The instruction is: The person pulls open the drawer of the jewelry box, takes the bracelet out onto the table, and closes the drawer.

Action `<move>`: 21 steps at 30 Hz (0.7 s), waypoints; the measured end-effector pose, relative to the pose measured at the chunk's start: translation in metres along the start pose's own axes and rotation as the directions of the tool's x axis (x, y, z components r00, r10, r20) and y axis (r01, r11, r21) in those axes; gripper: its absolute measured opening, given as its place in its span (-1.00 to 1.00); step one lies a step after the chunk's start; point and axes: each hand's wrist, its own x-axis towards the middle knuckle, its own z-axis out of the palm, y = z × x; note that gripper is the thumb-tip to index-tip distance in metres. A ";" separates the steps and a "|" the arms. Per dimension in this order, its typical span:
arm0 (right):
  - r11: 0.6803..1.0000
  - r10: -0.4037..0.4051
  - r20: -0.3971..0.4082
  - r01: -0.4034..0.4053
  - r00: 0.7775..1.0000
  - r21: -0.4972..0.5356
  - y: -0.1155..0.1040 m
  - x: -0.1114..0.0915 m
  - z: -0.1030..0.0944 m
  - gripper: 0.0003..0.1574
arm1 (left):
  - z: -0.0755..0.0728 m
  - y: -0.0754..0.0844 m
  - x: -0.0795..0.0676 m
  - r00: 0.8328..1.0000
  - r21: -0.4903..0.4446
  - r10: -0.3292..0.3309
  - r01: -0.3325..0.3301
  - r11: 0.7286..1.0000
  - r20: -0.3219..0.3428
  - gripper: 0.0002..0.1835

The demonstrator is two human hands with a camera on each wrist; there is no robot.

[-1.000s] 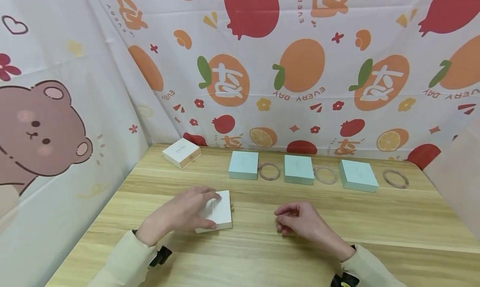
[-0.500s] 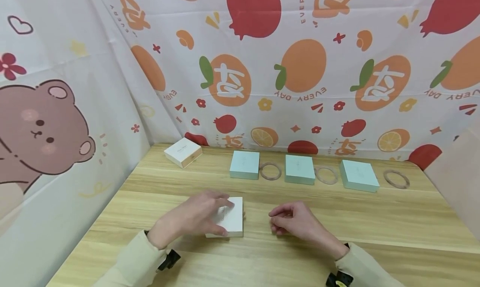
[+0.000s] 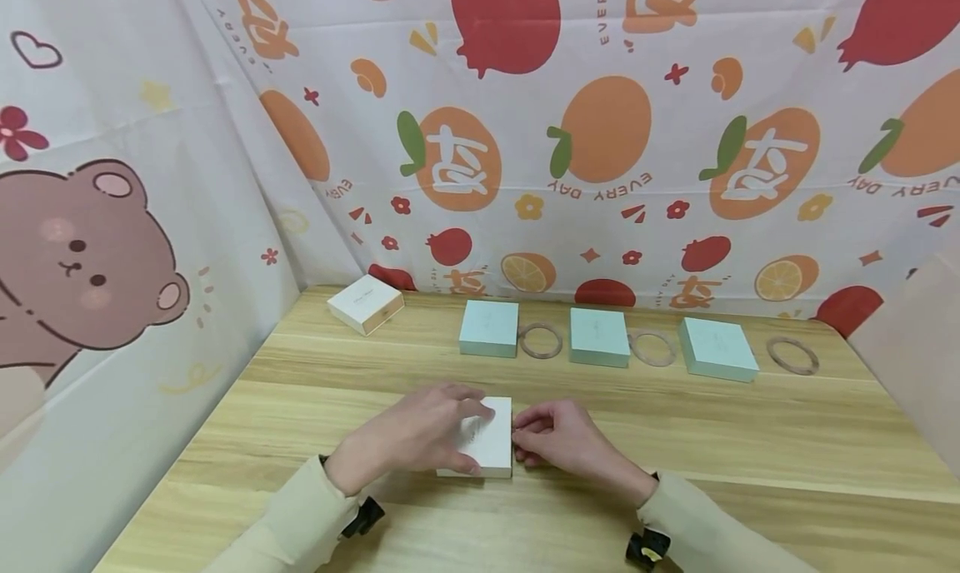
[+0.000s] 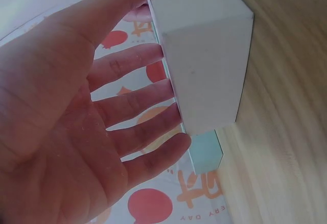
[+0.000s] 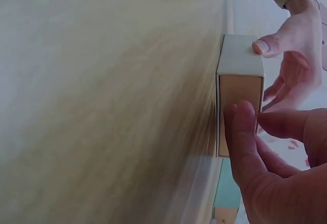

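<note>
A small white drawer box (image 3: 497, 440) lies flat on the table in front of me, with a tan end face (image 5: 239, 89) toward my right hand. My left hand (image 3: 416, 435) holds it from the left, thumb on the near side and fingers over the top toward the far side. In the left wrist view its fingers (image 4: 138, 101) lie fairly straight with their tips at the box's surface. My right hand (image 3: 566, 440) has thumb and fingertips pinched together at the tan face, where the small pull tab sits, mostly hidden by them.
Another white drawer box (image 3: 366, 302) stands at the back left. Three mint-green boxes (image 3: 489, 327) line the back of the wooden table (image 3: 585, 523), with a bangle (image 3: 540, 341) to the right of each. Printed cloth (image 3: 525, 140) hangs behind.
My left hand has slid the white box to the right and slightly nearer. My right hand has moved left, and its fingertips are now at the box's tan end.
</note>
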 end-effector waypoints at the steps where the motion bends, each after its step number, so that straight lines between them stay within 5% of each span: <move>1: 1.000 0.003 -0.006 -0.003 1.000 -0.003 0.000 0.001 0.001 -0.75 | 0.000 0.000 0.000 1.000 -0.001 -0.002 0.002 1.000 0.000 -0.31; 21: 0.998 0.011 -0.033 -0.013 0.999 -0.057 -0.002 0.007 0.002 -0.92 | -0.001 -0.001 -0.001 1.000 -0.021 -0.012 0.012 1.000 0.012 -0.29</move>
